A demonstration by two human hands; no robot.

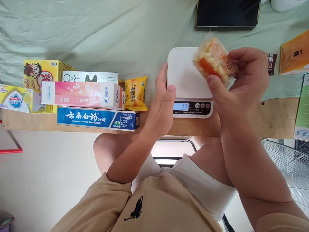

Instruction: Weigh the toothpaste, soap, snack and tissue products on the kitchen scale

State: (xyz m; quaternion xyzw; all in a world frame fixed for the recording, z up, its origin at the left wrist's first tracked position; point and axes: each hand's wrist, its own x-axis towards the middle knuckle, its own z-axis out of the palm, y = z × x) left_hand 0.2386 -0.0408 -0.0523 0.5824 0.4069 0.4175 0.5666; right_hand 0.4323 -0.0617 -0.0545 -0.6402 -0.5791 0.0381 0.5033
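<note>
Over the right part of the white kitchen scale point(184, 75), my right hand point(243, 75) pinches a clear-wrapped snack point(213, 62) with pale puffed pieces and an orange strip between thumb and fingers. It is held tilted; whether it touches the plate I cannot tell. The scale's lit display point(181, 107) reads 33. My left hand point(161, 104) rests along the scale's left edge, fingers stretched out and holding nothing. Just left of that hand is a yellow soap packet point(135, 93).
Left of the packet lie a blue toothpaste box point(96, 118), a pink box point(79, 94), a white box point(90, 76) and yellow boxes point(41, 74). A dark-screened tablet or phone point(227, 14) lies behind the scale. Far right are an orange pack point(294, 53) and a green box point(303, 109).
</note>
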